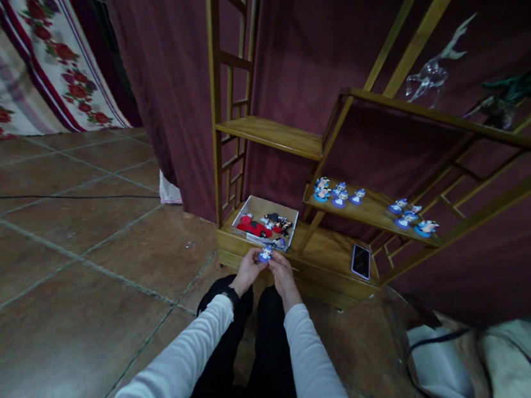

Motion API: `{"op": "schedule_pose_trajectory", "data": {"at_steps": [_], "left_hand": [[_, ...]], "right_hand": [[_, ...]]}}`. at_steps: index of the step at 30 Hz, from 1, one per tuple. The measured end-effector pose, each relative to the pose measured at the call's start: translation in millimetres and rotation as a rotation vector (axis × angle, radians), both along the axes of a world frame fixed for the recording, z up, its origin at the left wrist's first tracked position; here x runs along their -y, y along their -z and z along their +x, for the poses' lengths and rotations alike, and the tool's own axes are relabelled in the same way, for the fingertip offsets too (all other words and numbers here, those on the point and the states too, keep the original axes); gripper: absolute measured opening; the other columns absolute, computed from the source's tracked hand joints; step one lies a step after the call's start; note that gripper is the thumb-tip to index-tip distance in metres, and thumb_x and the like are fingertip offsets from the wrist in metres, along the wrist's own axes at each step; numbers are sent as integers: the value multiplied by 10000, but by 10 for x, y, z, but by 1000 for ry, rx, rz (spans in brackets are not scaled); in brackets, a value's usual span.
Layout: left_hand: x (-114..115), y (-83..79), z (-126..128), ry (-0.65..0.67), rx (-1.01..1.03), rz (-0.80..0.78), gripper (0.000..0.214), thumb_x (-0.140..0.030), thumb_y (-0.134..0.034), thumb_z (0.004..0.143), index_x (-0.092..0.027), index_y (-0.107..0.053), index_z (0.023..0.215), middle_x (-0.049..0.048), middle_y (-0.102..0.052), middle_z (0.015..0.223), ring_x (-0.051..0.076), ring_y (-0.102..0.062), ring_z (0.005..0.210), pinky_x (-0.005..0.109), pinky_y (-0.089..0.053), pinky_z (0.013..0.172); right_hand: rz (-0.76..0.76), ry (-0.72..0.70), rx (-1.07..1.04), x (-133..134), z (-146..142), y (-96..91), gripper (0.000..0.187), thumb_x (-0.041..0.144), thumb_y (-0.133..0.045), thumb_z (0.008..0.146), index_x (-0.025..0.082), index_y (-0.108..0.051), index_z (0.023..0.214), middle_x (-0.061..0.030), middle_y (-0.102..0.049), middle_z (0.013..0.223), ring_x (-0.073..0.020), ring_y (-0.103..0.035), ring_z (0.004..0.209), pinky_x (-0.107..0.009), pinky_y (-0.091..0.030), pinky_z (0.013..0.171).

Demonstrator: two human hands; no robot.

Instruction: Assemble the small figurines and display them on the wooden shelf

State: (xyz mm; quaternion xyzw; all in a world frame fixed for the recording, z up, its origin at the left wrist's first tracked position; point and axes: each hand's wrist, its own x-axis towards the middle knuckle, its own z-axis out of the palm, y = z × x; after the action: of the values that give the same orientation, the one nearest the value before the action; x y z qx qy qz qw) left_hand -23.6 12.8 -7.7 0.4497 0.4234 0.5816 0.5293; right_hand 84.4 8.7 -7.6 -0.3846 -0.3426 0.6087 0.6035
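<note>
A small purple-and-white figurine (265,254) is held upright between both hands, in front of the box. My left hand (250,269) grips it from the left, and my right hand (283,272) has its fingers on the right side. Just beyond them, a white cardboard box (249,206) on the low shelf holds red, black and purple figures in a jumble. Similar figurines stand on the middle shelf: one group at its left end, with a purple one (357,196), and another group at its right, with a blue-based one (426,228).
The wooden display shelf (273,135) stands before a dark red curtain (296,28). A phone (361,262) lies on the low shelf. Higher up are a clear deer ornament (428,77) and a green statuette (513,94). A pale bag (514,378) rests on the floor at right.
</note>
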Motion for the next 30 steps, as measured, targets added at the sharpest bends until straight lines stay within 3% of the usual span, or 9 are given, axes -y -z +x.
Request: {"op": "schedule_pose_trajectory", "data": {"at_steps": [7,12,21,30], "left_hand": [[14,-35,-25,27,53,-76,415,-105,-677,531,-166,-584,930,15,-631,761,127,-570,684,288,-451,728],[14,-51,-35,19,152,-109,478,-114,-703,528,-182,-570,982,44,-639,923,129,-583,751,292,-449,750],[18,-82,-49,111,328,-197,310,-160,-691,574,-154,-586,865,50,-648,833,141,-609,752,277,-468,705],[18,-181,-141,226,386,-307,236,-197,-634,669,-143,-610,897,81,-665,812,148,-631,725,307,-481,749]], "right_hand": [[-35,70,-35,29,-10,-32,284,185,-638,548,198,-669,830,-28,-696,883,-189,-608,859,-321,-437,811],[-61,129,-61,43,-8,-47,262,189,-646,552,201,-665,812,-38,-689,908,-190,-608,865,-348,-446,819],[-52,91,-61,37,7,-67,271,193,-670,537,196,-664,808,-29,-686,860,-165,-608,808,-319,-447,793],[-54,74,-58,75,20,-104,305,221,-687,546,207,-665,850,-16,-672,834,-142,-600,755,-297,-447,759]]}}
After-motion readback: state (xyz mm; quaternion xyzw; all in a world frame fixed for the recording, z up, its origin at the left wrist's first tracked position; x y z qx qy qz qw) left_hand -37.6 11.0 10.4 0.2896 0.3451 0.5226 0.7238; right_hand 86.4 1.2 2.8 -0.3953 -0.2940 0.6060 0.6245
